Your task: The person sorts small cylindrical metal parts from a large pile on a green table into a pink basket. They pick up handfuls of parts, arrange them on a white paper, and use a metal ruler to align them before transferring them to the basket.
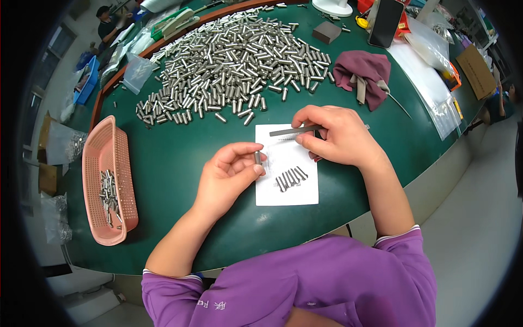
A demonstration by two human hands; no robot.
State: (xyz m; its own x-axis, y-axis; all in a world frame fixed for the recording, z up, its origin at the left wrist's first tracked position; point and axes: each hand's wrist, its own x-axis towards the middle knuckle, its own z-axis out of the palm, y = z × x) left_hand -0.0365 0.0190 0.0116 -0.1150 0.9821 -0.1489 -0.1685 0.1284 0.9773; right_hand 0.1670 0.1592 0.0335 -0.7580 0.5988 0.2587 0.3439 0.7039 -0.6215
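My left hand (226, 171) is closed, pinching a short metal pin (257, 157) upright between thumb and fingertips. To its right, my right hand (340, 136) grips a dark, narrow flat bar (283, 132), whose free end points left toward the pin without touching it. Both hands are over the edges of a white paper sheet (272, 197). On that sheet a row of several small dark-and-shiny metal pieces (291, 179) lies below the hands. Beyond them spreads a large heap of metal pins (229, 62), a few lying loose at its near edge.
A pink perforated basket (131, 196) with some pins stands at the left. Maroon cloth (370, 68), a dark block (327, 32) and a phone (386, 23) are at the far right. Plastic bags (436, 92) lie along the green table's (229, 250) right side.
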